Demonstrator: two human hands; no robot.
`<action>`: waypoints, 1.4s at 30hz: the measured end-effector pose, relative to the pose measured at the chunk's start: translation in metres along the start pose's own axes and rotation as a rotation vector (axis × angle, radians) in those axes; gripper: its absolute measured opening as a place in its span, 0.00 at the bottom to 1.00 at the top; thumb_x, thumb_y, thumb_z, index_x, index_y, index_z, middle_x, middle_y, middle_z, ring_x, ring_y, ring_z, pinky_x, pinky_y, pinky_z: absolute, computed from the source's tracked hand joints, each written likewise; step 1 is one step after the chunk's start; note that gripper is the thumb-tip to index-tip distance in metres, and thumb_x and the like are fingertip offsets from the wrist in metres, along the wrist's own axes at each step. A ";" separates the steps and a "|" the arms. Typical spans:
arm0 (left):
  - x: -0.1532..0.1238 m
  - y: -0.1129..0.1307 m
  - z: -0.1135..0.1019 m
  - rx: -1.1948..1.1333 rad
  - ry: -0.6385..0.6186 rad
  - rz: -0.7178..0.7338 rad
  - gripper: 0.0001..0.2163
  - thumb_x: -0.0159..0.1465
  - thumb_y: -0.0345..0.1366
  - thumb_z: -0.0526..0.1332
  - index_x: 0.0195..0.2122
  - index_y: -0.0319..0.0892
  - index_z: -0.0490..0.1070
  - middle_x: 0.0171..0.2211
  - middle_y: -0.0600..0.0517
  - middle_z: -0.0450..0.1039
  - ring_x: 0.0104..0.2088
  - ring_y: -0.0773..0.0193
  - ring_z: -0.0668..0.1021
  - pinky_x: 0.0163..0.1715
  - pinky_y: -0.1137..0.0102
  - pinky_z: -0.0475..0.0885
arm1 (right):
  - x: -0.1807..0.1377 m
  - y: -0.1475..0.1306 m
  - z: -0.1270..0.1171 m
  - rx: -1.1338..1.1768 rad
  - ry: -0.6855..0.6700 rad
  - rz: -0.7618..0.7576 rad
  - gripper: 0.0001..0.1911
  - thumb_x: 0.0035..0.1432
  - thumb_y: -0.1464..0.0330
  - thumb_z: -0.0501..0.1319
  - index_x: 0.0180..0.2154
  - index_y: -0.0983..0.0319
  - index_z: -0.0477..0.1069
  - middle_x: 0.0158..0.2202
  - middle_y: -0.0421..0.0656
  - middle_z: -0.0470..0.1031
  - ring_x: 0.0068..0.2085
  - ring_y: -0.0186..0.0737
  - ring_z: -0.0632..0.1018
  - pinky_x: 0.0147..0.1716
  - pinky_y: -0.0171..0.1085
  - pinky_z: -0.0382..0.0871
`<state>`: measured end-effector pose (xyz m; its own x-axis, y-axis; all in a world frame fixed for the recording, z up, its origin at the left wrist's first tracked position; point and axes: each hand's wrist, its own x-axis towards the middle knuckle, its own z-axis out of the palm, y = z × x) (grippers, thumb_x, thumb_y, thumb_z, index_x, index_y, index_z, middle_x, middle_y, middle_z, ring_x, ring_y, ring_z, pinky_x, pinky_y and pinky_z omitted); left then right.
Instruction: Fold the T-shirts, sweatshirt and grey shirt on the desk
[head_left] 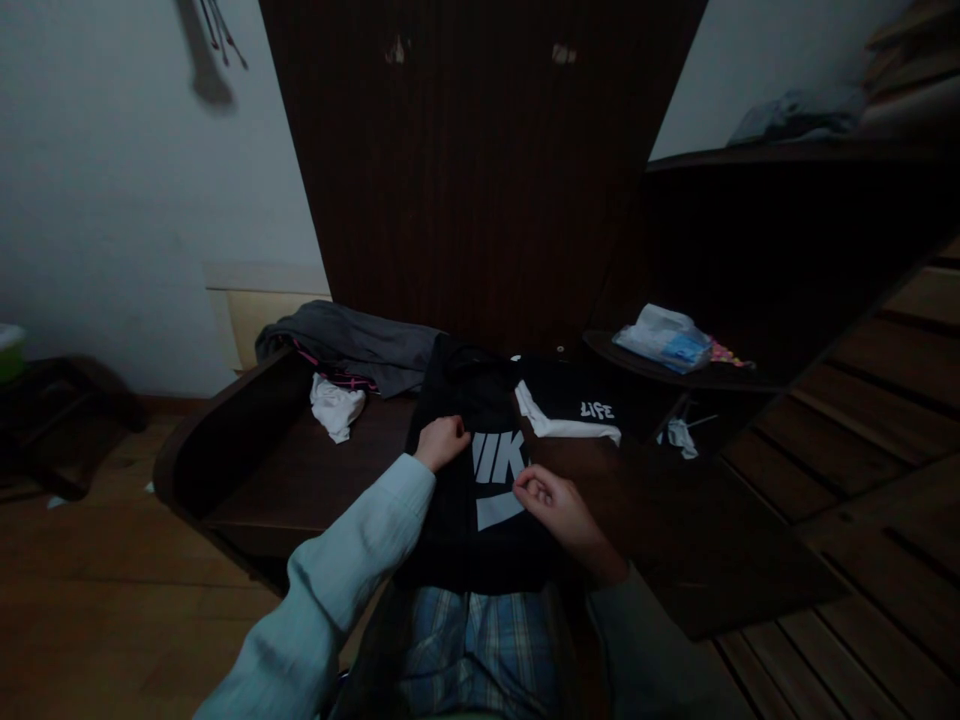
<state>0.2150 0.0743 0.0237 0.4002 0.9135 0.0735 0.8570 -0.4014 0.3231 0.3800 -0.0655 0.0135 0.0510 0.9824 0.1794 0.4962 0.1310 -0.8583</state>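
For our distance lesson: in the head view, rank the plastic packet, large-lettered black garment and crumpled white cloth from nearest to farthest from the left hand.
1. Black garment, directly at the left hand
2. White cloth, left, on the bench
3. Packet, right, on the small shelf

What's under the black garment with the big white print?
Dark wooden surface shows on both sides of the black garment. Directly beneath is covered. The grey garment meets its far left edge; whether that continues underneath, can't tell.
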 end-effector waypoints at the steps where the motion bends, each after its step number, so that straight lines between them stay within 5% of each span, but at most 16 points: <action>1: -0.002 0.003 0.004 0.011 0.006 0.012 0.09 0.56 0.39 0.53 0.32 0.41 0.69 0.33 0.48 0.74 0.35 0.60 0.75 0.32 0.71 0.66 | 0.002 0.001 0.005 0.007 -0.006 0.005 0.09 0.46 0.63 0.55 0.25 0.62 0.66 0.15 0.33 0.57 0.18 0.28 0.59 0.18 0.29 0.52; 8: -0.007 0.005 0.017 0.002 0.114 0.059 0.08 0.54 0.39 0.56 0.25 0.41 0.68 0.30 0.48 0.72 0.34 0.60 0.74 0.32 0.71 0.66 | 0.002 0.024 0.018 0.158 0.087 0.047 0.13 0.46 0.59 0.56 0.25 0.63 0.67 0.17 0.35 0.58 0.20 0.29 0.61 0.19 0.30 0.53; 42: 0.003 0.012 0.011 -0.169 -0.010 0.129 0.08 0.56 0.32 0.54 0.27 0.38 0.72 0.29 0.48 0.74 0.31 0.62 0.75 0.32 0.71 0.67 | 0.001 0.025 0.017 0.125 0.032 0.025 0.15 0.49 0.60 0.55 0.32 0.65 0.71 0.18 0.35 0.58 0.21 0.30 0.62 0.21 0.30 0.54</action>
<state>0.2303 0.0712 0.0175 0.5075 0.8539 0.1152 0.7320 -0.4978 0.4652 0.3783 -0.0595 -0.0161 0.0907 0.9811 0.1710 0.3827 0.1242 -0.9155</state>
